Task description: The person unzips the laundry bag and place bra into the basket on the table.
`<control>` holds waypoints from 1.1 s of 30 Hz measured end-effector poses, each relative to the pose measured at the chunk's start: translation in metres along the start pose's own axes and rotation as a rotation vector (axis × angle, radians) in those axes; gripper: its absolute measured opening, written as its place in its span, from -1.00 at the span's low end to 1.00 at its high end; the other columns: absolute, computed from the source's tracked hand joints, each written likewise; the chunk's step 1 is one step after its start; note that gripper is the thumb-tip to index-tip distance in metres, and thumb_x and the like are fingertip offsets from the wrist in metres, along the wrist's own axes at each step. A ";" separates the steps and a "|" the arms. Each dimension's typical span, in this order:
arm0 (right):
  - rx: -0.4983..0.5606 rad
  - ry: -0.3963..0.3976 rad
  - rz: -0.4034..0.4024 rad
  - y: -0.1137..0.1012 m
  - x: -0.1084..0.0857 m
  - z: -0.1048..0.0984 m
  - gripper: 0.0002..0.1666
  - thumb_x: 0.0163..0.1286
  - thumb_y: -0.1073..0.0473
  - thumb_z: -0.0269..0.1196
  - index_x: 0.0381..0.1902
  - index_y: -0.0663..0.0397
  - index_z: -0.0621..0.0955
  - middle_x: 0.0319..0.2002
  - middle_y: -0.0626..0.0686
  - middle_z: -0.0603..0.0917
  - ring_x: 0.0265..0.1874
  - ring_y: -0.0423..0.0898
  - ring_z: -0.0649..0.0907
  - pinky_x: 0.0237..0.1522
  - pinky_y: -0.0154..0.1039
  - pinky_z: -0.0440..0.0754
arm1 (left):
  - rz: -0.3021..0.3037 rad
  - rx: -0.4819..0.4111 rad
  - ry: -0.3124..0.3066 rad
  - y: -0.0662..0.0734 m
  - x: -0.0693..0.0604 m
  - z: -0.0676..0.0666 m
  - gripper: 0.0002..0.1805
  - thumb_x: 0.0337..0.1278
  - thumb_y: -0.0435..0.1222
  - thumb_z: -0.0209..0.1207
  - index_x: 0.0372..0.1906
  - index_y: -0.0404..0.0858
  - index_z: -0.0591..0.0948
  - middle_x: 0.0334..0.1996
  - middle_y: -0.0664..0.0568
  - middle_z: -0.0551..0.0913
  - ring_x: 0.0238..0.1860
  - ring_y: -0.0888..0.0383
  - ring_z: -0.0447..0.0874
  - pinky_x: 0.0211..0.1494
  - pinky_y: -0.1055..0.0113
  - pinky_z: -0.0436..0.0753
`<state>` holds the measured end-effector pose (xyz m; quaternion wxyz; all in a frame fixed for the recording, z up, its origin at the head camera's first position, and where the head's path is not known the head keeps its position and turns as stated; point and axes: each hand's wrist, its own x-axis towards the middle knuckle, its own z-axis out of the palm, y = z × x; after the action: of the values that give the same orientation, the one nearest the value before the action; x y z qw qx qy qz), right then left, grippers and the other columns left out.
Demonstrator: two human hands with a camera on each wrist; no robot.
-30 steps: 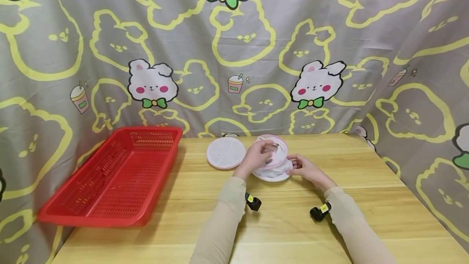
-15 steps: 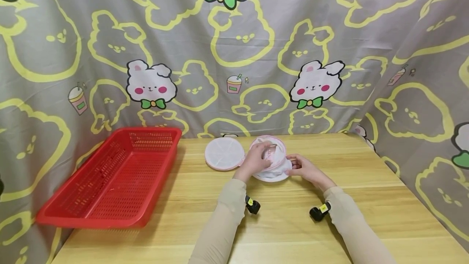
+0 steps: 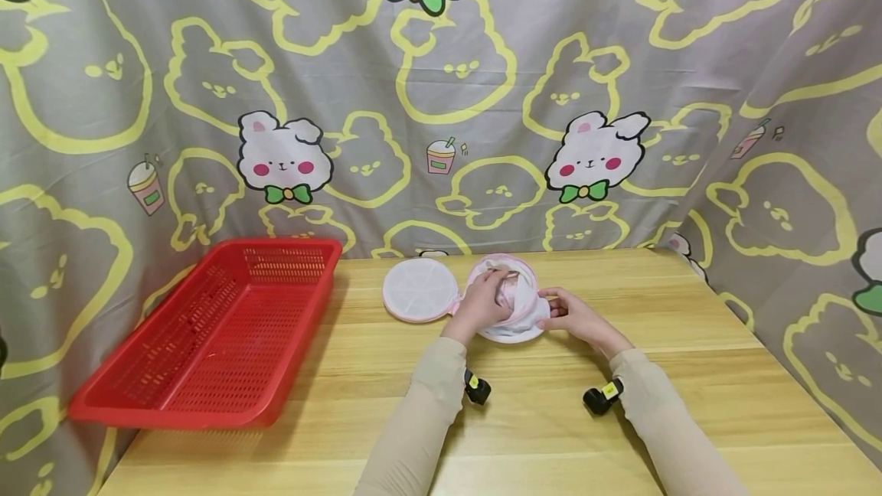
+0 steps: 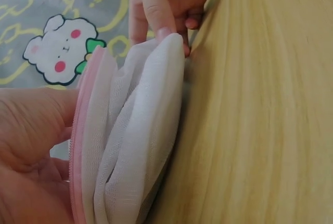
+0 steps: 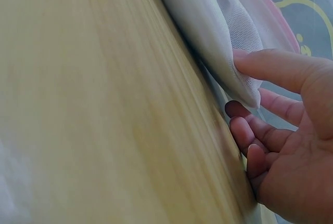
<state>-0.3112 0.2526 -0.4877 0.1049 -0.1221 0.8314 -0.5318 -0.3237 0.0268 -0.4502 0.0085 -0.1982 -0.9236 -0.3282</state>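
Observation:
A white mesh laundry bag (image 3: 513, 327) with a pink zip edge stands on the table, its round lid (image 3: 420, 291) folded out flat to the left. My left hand (image 3: 484, 301) reaches over the pink rim into the bag's mouth, where something pinkish shows between fabric folds. Its fingertips are hidden inside, and in the left wrist view the rim (image 4: 80, 146) covers part of the hand. At the bag's right side, my right hand (image 3: 575, 318) pinches the padded lower edge (image 5: 208, 31) between thumb and index finger, with the other fingers curled below.
A large red plastic basket (image 3: 227, 343) with slotted walls stands on the left of the wooden table (image 3: 537, 435). A grey patterned curtain (image 3: 386, 90) hangs behind the table and along its sides.
My left hand has sunk deeper into the bag's mouth, and the rim has shifted slightly left. My right hand keeps its hold on the edge.

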 end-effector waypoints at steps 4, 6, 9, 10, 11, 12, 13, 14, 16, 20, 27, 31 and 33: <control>-0.005 0.002 0.000 -0.001 0.000 0.000 -0.19 0.22 0.25 0.38 0.34 0.33 0.28 -0.09 0.20 0.53 -0.17 -0.09 0.49 -0.17 -0.37 0.49 | -0.013 0.048 -0.008 0.001 -0.001 0.003 -0.13 -0.08 -0.32 0.42 0.42 -0.13 0.32 0.38 -0.25 0.34 0.35 -0.22 0.36 0.38 0.03 0.41; -0.010 0.002 -0.003 -0.001 0.000 0.000 -0.19 0.21 0.25 0.38 0.34 0.34 0.28 -0.09 0.19 0.53 -0.18 -0.10 0.49 -0.17 -0.38 0.49 | -0.014 0.072 -0.007 0.002 0.000 0.005 -0.13 -0.10 -0.30 0.43 0.42 -0.12 0.33 0.36 -0.23 0.37 0.32 -0.23 0.39 0.36 0.02 0.43; -0.015 0.004 -0.005 -0.001 0.000 0.000 -0.19 0.20 0.25 0.39 0.33 0.35 0.28 -0.10 0.20 0.53 -0.18 -0.09 0.49 -0.17 -0.38 0.49 | -0.018 0.107 0.001 0.002 0.000 0.007 -0.15 -0.10 -0.28 0.43 0.39 -0.09 0.35 0.30 -0.18 0.44 0.25 -0.21 0.45 0.31 0.04 0.47; -0.017 0.003 -0.006 -0.001 0.000 0.000 -0.18 0.20 0.25 0.39 0.33 0.35 0.28 -0.10 0.20 0.53 -0.18 -0.09 0.49 -0.17 -0.37 0.49 | -0.019 0.111 0.005 0.002 0.001 0.008 -0.16 -0.11 -0.27 0.44 0.38 -0.08 0.36 0.27 -0.17 0.47 0.22 -0.20 0.47 0.28 0.04 0.48; -0.017 0.004 -0.005 -0.001 0.000 0.000 -0.18 0.20 0.24 0.39 0.33 0.35 0.28 -0.10 0.20 0.53 -0.18 -0.09 0.49 -0.17 -0.37 0.48 | -0.019 0.119 0.009 0.002 0.001 0.008 -0.17 -0.11 -0.27 0.44 0.37 -0.07 0.37 0.25 -0.15 0.50 0.20 -0.19 0.49 0.26 0.05 0.50; -0.019 0.004 -0.005 -0.001 0.000 0.000 -0.18 0.20 0.24 0.40 0.33 0.36 0.28 -0.10 0.20 0.53 -0.18 -0.09 0.48 -0.16 -0.37 0.48 | -0.021 0.126 0.012 0.002 0.001 0.009 -0.18 -0.11 -0.26 0.44 0.36 -0.07 0.38 0.22 -0.14 0.53 0.17 -0.19 0.51 0.23 0.05 0.51; -0.018 0.007 -0.004 -0.001 0.001 0.000 -0.18 0.20 0.24 0.40 0.32 0.36 0.29 -0.10 0.19 0.53 -0.18 -0.09 0.48 -0.16 -0.37 0.48 | -0.024 0.132 0.014 0.002 0.001 0.009 -0.19 -0.11 -0.26 0.44 0.35 -0.07 0.38 0.20 -0.13 0.55 0.15 -0.18 0.53 0.20 0.06 0.52; -0.018 0.007 -0.003 -0.001 0.001 0.000 -0.19 0.20 0.24 0.40 0.32 0.36 0.29 -0.10 0.19 0.53 -0.18 -0.09 0.48 -0.16 -0.37 0.48 | -0.028 0.141 0.015 0.003 0.001 0.009 -0.20 -0.10 -0.26 0.43 0.34 -0.07 0.39 0.17 -0.13 0.57 0.13 -0.18 0.54 0.19 0.06 0.53; -0.017 0.010 0.001 -0.001 0.001 0.000 -0.19 0.19 0.25 0.40 0.31 0.36 0.29 -0.10 0.19 0.53 -0.18 -0.09 0.48 -0.16 -0.37 0.48 | -0.038 0.154 0.018 0.003 0.001 0.010 -0.22 -0.10 -0.25 0.43 0.33 -0.07 0.40 0.12 -0.12 0.62 0.09 -0.17 0.57 0.15 0.07 0.54; -0.013 0.016 0.009 -0.001 0.000 0.000 -0.19 0.18 0.25 0.40 0.31 0.35 0.29 -0.11 0.17 0.52 -0.18 -0.09 0.48 -0.16 -0.37 0.48 | -0.059 0.157 0.033 0.004 0.000 0.012 -0.29 -0.09 -0.25 0.44 0.26 -0.11 0.45 0.00 -0.14 0.69 0.00 -0.18 0.62 0.06 0.07 0.59; -0.024 0.015 0.009 0.000 -0.001 0.001 -0.18 0.19 0.25 0.40 0.33 0.36 0.28 -0.09 0.20 0.54 -0.18 -0.11 0.49 -0.17 -0.37 0.49 | -0.053 0.116 0.040 0.002 0.000 0.016 -0.30 0.00 -0.32 0.34 0.32 -0.13 0.39 -0.07 -0.17 0.72 -0.09 -0.11 0.70 -0.11 0.14 0.63; -0.017 0.008 -0.002 -0.001 0.000 0.001 -0.18 0.22 0.25 0.38 0.34 0.37 0.27 -0.07 0.23 0.55 -0.18 -0.13 0.50 -0.17 -0.38 0.50 | -0.022 0.070 0.072 -0.001 0.001 0.016 -0.36 0.00 -0.35 0.32 0.26 -0.11 0.44 -0.09 -0.11 0.73 -0.13 -0.07 0.70 -0.15 0.16 0.61; -0.010 0.000 -0.012 -0.002 0.000 0.002 -0.19 0.23 0.26 0.37 0.34 0.38 0.26 -0.06 0.26 0.55 -0.17 -0.12 0.51 -0.16 -0.38 0.51 | -0.020 0.059 0.089 -0.003 0.001 0.014 -0.47 -0.02 -0.34 0.33 0.14 -0.13 0.51 -0.12 -0.07 0.73 -0.13 -0.05 0.70 -0.13 0.16 0.61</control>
<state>-0.3105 0.2506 -0.4869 0.1011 -0.1273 0.8334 -0.5283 -0.3240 0.0338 -0.4631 0.0522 -0.1737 -0.9334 -0.3096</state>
